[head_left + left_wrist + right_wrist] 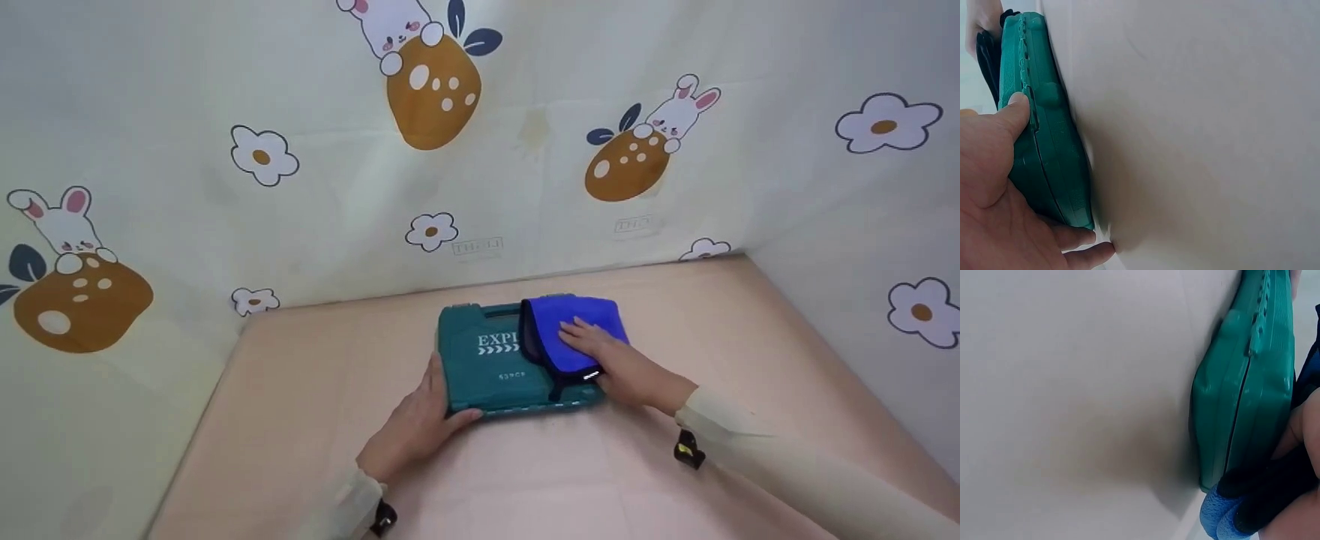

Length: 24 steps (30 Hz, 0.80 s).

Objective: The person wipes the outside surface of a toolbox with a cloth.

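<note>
A green plastic tool case point(491, 386) with white lettering lies on the table. Across its right half drapes a blue fabric pouch point(551, 330) with black trim, hiding part of the print. My left hand point(421, 416) holds the case's near left corner, thumb along the front edge point(1019, 115) and fingers down the left side. My right hand point(619, 360) grips the pouch on top of the case, its fingers spread over the blue fabric. In the right wrist view the pouch's black edge point(1275, 489) bunches between thumb and fingers beside the case's end point(1221, 405).
A pale beige cloth point(315, 367) covers the table. Behind it and to both sides hang light sheets point(330, 195) printed with rabbits and flowers. Each sleeved wrist wears a black strap, one of them the right strap point(688, 448).
</note>
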Each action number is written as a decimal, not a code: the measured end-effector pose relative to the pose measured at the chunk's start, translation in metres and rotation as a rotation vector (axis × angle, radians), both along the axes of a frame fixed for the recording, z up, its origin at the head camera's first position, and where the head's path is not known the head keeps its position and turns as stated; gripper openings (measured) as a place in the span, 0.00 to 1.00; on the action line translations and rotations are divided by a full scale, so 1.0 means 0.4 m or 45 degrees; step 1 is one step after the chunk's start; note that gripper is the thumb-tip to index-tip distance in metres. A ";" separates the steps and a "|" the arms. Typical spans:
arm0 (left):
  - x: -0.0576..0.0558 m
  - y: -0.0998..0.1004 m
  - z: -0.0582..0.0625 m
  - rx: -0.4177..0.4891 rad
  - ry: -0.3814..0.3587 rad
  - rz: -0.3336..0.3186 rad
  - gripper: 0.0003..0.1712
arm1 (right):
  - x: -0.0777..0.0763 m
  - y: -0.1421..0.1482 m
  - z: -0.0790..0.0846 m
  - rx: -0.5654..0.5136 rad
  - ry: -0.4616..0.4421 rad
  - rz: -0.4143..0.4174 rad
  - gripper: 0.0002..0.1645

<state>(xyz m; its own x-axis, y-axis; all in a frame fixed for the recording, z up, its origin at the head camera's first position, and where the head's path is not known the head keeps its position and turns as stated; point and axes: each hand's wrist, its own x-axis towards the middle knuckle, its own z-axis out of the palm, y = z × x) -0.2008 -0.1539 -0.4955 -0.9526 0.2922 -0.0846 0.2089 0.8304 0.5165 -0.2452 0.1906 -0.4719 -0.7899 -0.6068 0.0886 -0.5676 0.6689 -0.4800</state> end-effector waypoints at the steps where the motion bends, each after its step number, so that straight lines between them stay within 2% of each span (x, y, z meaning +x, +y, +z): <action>1: 0.000 0.000 0.000 -0.002 0.004 0.000 0.68 | 0.005 0.000 0.000 -0.005 0.002 0.002 0.48; 9: 0.001 -0.002 0.000 -0.003 0.034 -0.021 0.67 | 0.042 0.003 -0.001 0.004 0.055 0.058 0.49; 24: 0.000 -0.005 -0.002 0.023 0.051 -0.027 0.67 | 0.090 0.022 -0.003 0.047 0.066 0.121 0.54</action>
<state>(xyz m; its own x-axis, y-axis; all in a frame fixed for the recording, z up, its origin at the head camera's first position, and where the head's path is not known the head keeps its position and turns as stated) -0.2007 -0.1559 -0.4964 -0.9488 0.3133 -0.0409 0.2470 0.8161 0.5225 -0.2090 0.1993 -0.4729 -0.7236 -0.6822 0.1045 -0.6528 0.6274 -0.4244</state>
